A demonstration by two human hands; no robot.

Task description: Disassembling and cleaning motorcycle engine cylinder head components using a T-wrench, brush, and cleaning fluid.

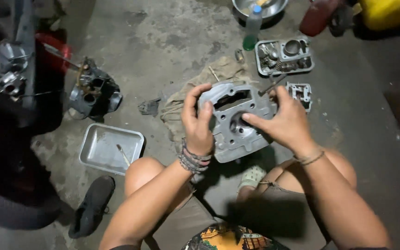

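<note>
above the bent knees, over a stained concrete floor [163, 41], both hands hold up a grey cast-metal engine cylinder head [237, 121] with a dark round port and a rectangular opening. the left hand [199, 124] grasps its left edge, thumb and fingers wrapped over the rim; the right hand [284, 122] grips the right side, its index finger laid across the face toward the round port. under the part lies a crumpled beige rag [181, 99]. a shallow rectangular metal tray [99, 143] sits to the left, near a black shoe [91, 206]. farther off, a grey tray of small engine parts [284, 56] stands beside a clear plastic bottle with green liquid [252, 28].
</note>
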